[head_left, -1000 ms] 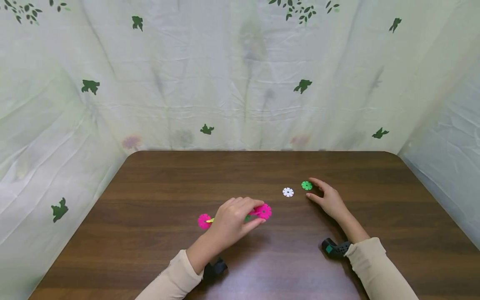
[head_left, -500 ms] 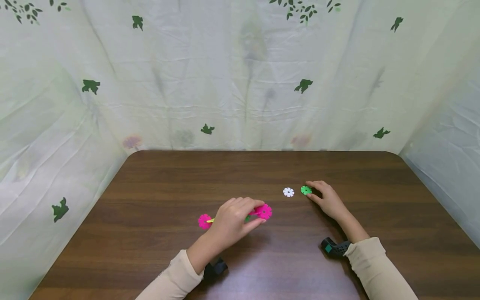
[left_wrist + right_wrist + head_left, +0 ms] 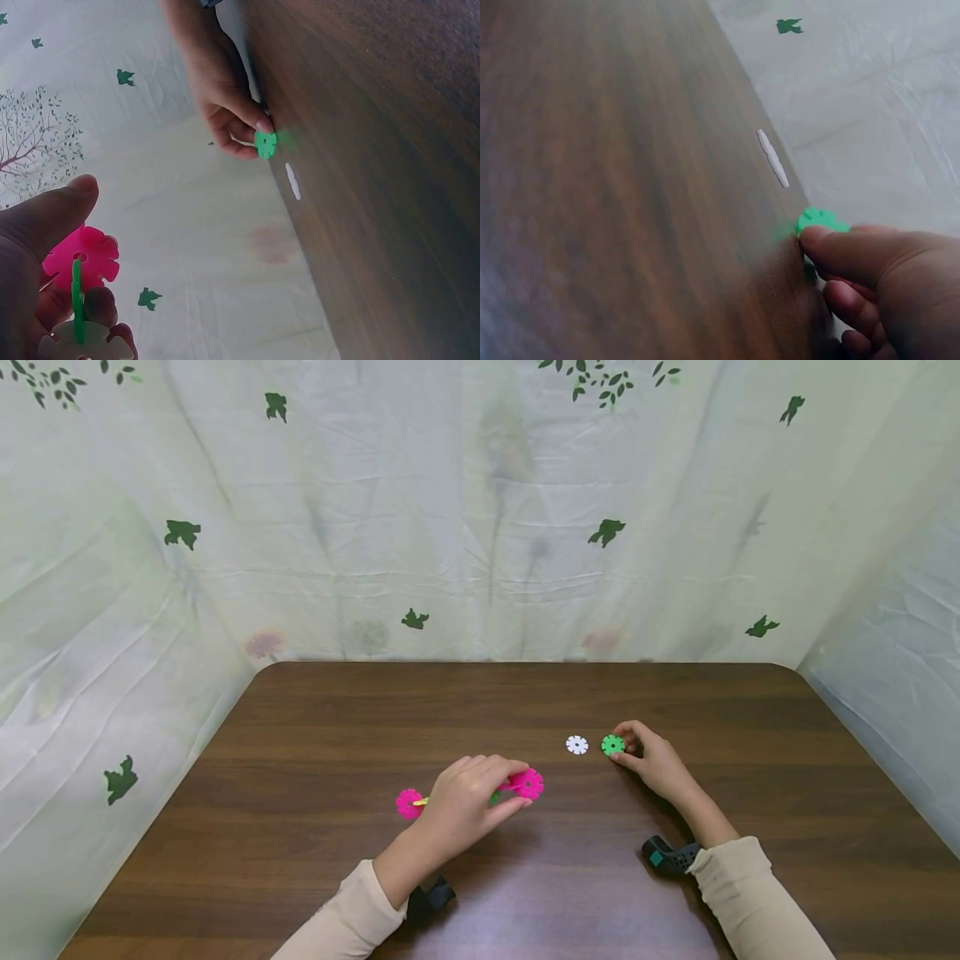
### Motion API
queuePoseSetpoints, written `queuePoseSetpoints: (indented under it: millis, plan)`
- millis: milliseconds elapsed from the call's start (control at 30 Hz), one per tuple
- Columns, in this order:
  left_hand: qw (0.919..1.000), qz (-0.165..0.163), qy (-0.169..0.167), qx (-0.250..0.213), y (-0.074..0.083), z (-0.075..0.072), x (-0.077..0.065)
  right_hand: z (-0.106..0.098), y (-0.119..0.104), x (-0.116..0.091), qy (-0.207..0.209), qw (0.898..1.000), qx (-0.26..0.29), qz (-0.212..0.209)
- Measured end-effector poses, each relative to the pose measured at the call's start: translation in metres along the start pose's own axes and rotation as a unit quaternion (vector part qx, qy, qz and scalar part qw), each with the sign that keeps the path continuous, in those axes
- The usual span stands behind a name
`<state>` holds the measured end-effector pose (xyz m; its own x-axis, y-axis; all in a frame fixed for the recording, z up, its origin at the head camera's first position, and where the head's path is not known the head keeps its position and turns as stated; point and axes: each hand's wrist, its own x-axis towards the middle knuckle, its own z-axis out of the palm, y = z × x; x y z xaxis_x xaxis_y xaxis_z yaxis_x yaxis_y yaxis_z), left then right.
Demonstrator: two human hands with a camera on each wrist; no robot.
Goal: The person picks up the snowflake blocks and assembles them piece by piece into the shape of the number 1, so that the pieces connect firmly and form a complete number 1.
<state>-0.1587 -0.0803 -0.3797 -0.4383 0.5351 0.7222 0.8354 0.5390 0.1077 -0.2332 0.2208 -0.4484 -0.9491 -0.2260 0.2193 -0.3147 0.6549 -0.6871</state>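
Observation:
My left hand [image 3: 467, 797] grips a chain of notched plastic discs. A pink disc [image 3: 528, 784] shows at its fingertips and another pink one sticks out behind the hand, beside a yellow piece [image 3: 421, 802]. In the left wrist view a green disc [image 3: 77, 300] stands edge-on in the chain, slotted into a whitish disc [image 3: 86, 342]; the palm hides the rest. My right hand [image 3: 654, 762] pinches a green notched disc [image 3: 612, 745] between thumb and fingers, tilted up at the tabletop. Just left of it a white notched disc [image 3: 577, 744] lies flat.
The brown wooden table [image 3: 330, 718] reaches back to a pale curtain [image 3: 480, 527] with green bird shapes, which also hangs at both sides. Black wrist cameras, such as the right one [image 3: 670, 856], sit under the forearms close to the tabletop.
The right hand has closed its fingers on the green disc, which has shifted slightly toward me and tilted up from lying flat. The left hand and its chain have stayed put.

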Motion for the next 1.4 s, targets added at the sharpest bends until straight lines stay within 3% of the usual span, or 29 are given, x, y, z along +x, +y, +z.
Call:
queuePoseSetpoints:
  millis: [767,1067,1400]
  plan:
    - [1.0000,-0.001,0.002,0.003,-0.001,-0.001,0.000,-0.008,-0.014,0.001,0.033,0.995,0.091,0.003]
    - [0.9999,-0.015,-0.005,0.000,0.001,-0.002,0.000,-0.009,-0.037,0.000,0.024,0.989,0.142,-0.027]
    - [1.0000,-0.006,-0.002,0.003,-0.001,-0.001,-0.001,-0.009,-0.059,-0.004,0.009,0.989,0.145,-0.041]
